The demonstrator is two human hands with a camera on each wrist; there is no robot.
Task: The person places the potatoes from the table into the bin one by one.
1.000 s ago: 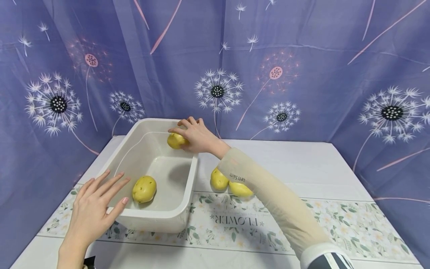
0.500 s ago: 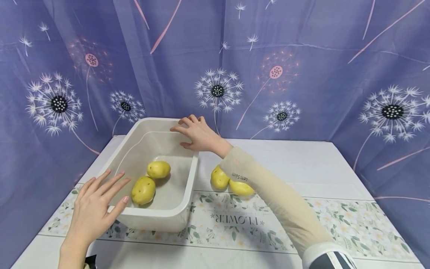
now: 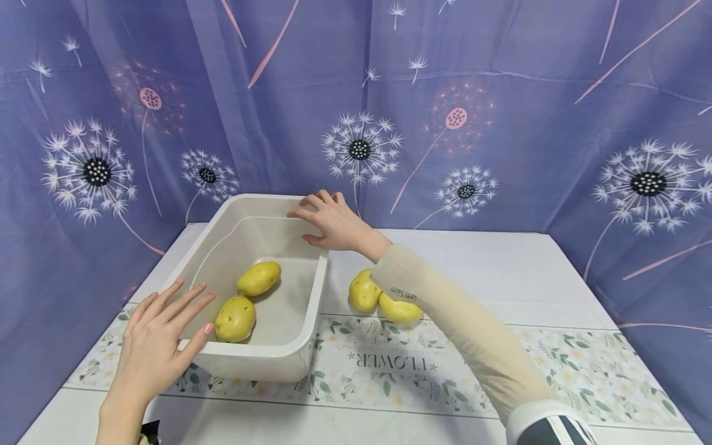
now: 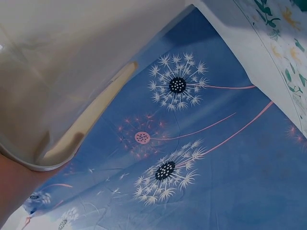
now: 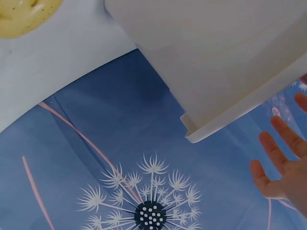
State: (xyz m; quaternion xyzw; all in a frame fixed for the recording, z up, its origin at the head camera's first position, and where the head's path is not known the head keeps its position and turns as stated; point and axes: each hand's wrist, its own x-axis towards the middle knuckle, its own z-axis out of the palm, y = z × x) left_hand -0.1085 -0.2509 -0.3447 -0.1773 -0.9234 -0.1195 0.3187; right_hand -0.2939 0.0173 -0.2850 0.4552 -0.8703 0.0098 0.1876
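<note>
A pale plastic bin (image 3: 261, 350) stands on the table in the head view. Inside lie two yellow potatoes: one (image 3: 236, 319) near the front wall and another (image 3: 259, 278) just behind it. My left hand (image 3: 156, 349) rests at the bin's front-left corner, fingers spread and straight. Above the back-right rim hovers my right hand (image 3: 339, 225), its fingers loosely bent and nothing held; the right wrist view also shows this hand (image 5: 288, 167) beside the bin's rim. Two more potatoes, one (image 3: 364, 290) rounder and one (image 3: 400, 309) partly under the right sleeve, lie right of the bin.
A white tabletop (image 3: 473, 259) with a floral strip (image 3: 578, 364) lies under everything. A purple curtain (image 3: 517, 123) with dandelion prints encloses the back and both sides.
My right hand lets go of a potato, which drops into the bin and rolls beside the other one. The hand then drifts slightly right. My left hand stays put.
</note>
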